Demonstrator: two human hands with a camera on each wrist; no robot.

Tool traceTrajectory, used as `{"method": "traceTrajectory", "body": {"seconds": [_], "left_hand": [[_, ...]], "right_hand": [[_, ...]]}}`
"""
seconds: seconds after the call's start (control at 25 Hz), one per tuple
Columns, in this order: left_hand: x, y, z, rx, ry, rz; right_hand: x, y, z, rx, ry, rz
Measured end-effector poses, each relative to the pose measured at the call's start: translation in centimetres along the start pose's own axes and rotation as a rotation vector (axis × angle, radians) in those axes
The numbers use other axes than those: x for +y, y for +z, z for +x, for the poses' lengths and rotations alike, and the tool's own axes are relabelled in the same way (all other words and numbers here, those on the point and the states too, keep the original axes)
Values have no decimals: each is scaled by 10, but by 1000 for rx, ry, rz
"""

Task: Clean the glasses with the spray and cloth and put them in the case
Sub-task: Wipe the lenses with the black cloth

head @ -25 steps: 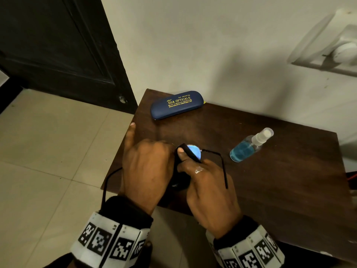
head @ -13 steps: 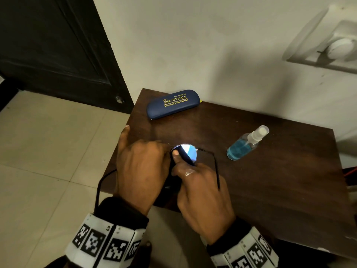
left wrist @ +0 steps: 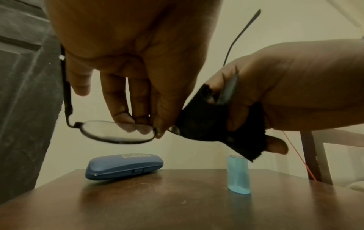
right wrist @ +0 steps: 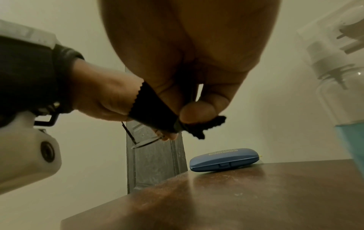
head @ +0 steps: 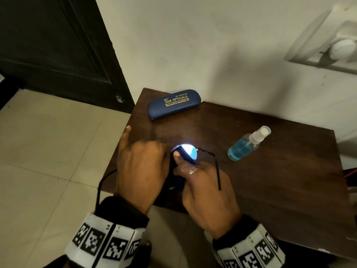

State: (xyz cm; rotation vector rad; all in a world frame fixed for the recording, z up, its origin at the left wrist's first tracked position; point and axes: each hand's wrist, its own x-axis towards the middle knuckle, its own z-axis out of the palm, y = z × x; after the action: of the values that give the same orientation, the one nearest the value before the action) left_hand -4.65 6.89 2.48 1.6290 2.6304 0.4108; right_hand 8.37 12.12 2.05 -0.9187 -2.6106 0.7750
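Thin black-framed glasses [left wrist: 116,132] hang above the dark wooden table [head: 270,190], temples unfolded. My left hand [left wrist: 145,123] pinches the frame at the bridge beside the bare lens. With my right hand [head: 204,192] I pinch a dark cloth [left wrist: 206,124] around the other lens [head: 190,152], thumb on top; that lens glares bright in the head view. The blue case [head: 173,104] lies closed at the table's back left. A spray bottle [head: 245,145] of blue liquid stands to the right of my hands.
A dark door [head: 58,45] and pale tiled floor [head: 48,142] lie beyond the table's left and near edges. The wall runs close behind the table, with a white switch box [head: 328,49] up on the right. A wooden frame [left wrist: 315,155] stands past the right edge.
My right thumb and the cloth have shifted slightly over the lens, and its glare has grown brighter. Both hands keep their hold; case and bottle have not moved.
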Motion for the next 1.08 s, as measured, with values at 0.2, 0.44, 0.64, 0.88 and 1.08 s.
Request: {"method": "traceTrajectory", "body": {"seconds": [0.2, 0.44, 0.64, 0.88, 1.08], "left_hand": [[-6, -6, 1, 9, -65, -3], [2, -2, 0, 40, 2, -114], [-8, -1, 3, 54, -25, -148], [-6, -2, 4, 192, 30, -284], [2, -4, 3, 281, 144, -266]], "right_hand": [[-1, -3, 1, 182, 63, -103], [3, 0, 2, 88, -58, -12], [12, -9, 1, 148, -50, 150], [33, -18, 9, 131, 189, 473], [30, -13, 16, 180, 154, 570]]}}
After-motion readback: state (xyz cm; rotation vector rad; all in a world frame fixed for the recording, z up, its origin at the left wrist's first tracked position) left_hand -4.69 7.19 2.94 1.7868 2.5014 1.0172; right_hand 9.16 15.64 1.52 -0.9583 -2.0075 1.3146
